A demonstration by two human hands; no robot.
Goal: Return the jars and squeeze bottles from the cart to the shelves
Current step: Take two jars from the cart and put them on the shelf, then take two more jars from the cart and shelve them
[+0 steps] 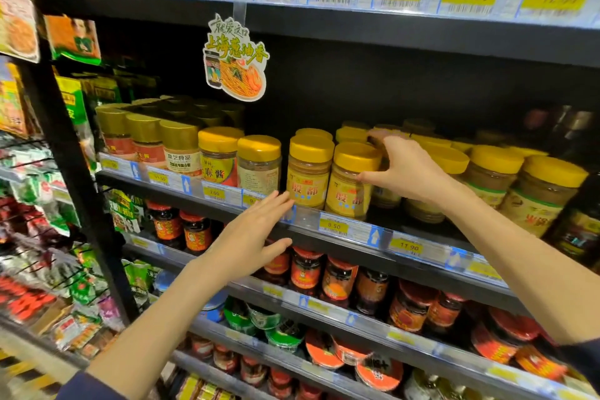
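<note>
A middle shelf (pixel 305 219) carries rows of yellow-lidded sauce jars. My right hand (pixel 406 169) reaches in over the shelf and grips one jar (pixel 385 199) in the front row. Its fingers curl over the top and its thumb lies against the neighbouring yellow-label jar (pixel 349 185). The hand hides most of the held jar. Another yellow-label jar (pixel 308 172) stands just to the left. My left hand (pixel 256 232) hovers with straight fingers in front of the shelf's price rail, below that jar, holding nothing. The cart is out of view.
Gold-lidded jars (pixel 146 140) fill the shelf's left end and more yellow-lidded jars (pixel 545 191) the right. Red-lidded chilli sauce jars (pixel 337 279) line the shelf below. A hanging promo sign (pixel 235 58) dangles above. Snack packets (pixel 39 237) hang on the left rack.
</note>
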